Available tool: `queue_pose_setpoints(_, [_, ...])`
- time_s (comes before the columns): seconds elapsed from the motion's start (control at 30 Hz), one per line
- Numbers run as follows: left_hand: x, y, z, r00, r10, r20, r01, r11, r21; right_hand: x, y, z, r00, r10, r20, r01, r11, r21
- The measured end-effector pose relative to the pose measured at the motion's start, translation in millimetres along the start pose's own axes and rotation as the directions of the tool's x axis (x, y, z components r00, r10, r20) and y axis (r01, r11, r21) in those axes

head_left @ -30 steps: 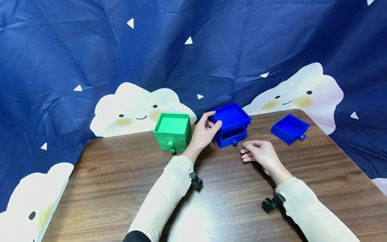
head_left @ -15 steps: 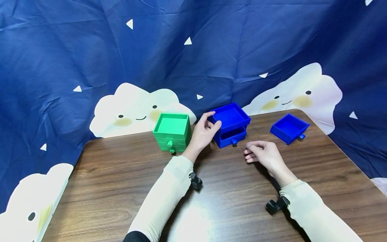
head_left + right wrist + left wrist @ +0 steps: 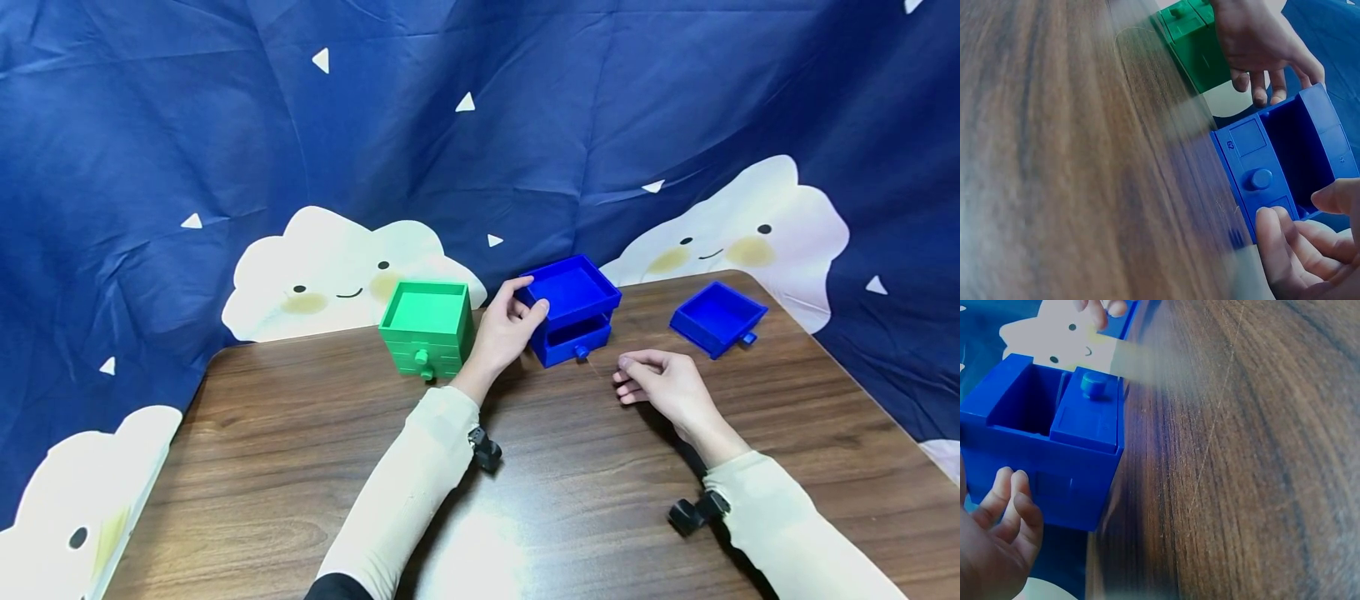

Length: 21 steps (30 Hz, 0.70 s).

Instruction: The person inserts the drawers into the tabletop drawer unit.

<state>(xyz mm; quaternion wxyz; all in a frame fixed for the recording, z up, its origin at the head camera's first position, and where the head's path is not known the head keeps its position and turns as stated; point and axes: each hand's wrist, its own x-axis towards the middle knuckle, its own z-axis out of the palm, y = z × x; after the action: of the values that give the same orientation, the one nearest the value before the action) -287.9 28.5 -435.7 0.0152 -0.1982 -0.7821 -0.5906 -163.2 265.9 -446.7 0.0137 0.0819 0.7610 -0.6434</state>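
My left hand (image 3: pixel 504 333) holds the left side of a blue mini drawer cabinet (image 3: pixel 573 292), with thumb and forefinger at its upper edge. The upper slot of this cabinet gapes, while a drawer with a round knob (image 3: pixel 1260 179) fills the lower one. In the left wrist view, curled fingertips rest against the cabinet's side. My right hand (image 3: pixel 667 387) hovers to the right of the knob, fingers loosely bent, thumb and forefinger apart in the right wrist view. Further right, a loose blue drawer (image 3: pixel 718 318) lies on the table, its knob facing front right.
Left of my left hand stands a green mini drawer cabinet (image 3: pixel 427 325) with its drawers in. The wooden table (image 3: pixel 300 467) ends at a blue curtain (image 3: pixel 405 125) printed with clouds. Black wrist cameras sit on both sleeves.
My right hand has drawn a little to the right, away from the lower drawer's knob. The left hand, both cabinets and the loose drawer have stayed in place.
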Motion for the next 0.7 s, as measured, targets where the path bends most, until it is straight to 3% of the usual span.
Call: queue_pose_setpoints(0.7, [0.3,-1.1,0.8,1.000,-0.003,0.000,0.003,1.000,-0.004,-7.8,7.9,-21.2,0.997,-0.071,-0.030,0.070,0.997,-0.044])
